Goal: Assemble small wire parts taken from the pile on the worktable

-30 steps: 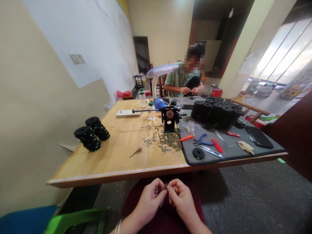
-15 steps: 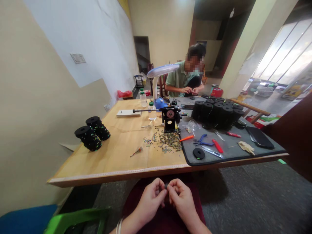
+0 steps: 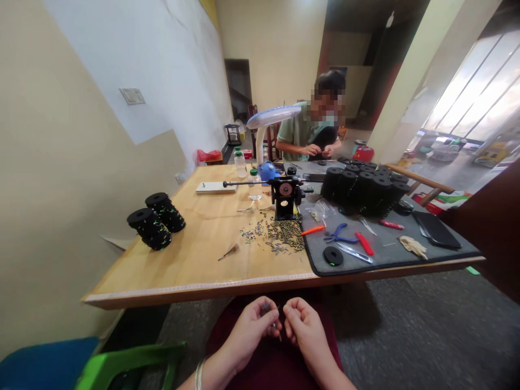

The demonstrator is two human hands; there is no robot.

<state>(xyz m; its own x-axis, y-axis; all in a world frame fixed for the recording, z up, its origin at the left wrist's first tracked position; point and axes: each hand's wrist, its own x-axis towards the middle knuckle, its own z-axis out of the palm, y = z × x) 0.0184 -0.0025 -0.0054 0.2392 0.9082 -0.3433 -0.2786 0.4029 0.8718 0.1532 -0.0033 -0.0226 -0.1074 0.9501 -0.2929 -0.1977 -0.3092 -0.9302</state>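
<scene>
My left hand (image 3: 252, 327) and my right hand (image 3: 305, 327) are held together over my lap, below the near edge of the wooden table (image 3: 195, 254). Both are curled in a pinch. The left fingertips hold a tiny dark piece (image 3: 266, 309), and a thin wire (image 3: 278, 319) runs between the two hands. The right fingertips pinch at that wire. On the table ahead lies a scatter of small beads (image 3: 280, 235) in front of a black hand-crank winder (image 3: 285, 197).
A grey mat (image 3: 385, 246) carries pliers, red-handled tools, a black disc (image 3: 333, 255) and a cluster of black spools (image 3: 365, 189). Two more spools (image 3: 156, 219) lie at the left. A lamp (image 3: 272, 119) and bottles stand behind. Another person (image 3: 317, 130) sits working at the far end.
My hands have drawn slightly apart, showing the thin wire between them. The view has shifted a little; the table's things have not moved.
</scene>
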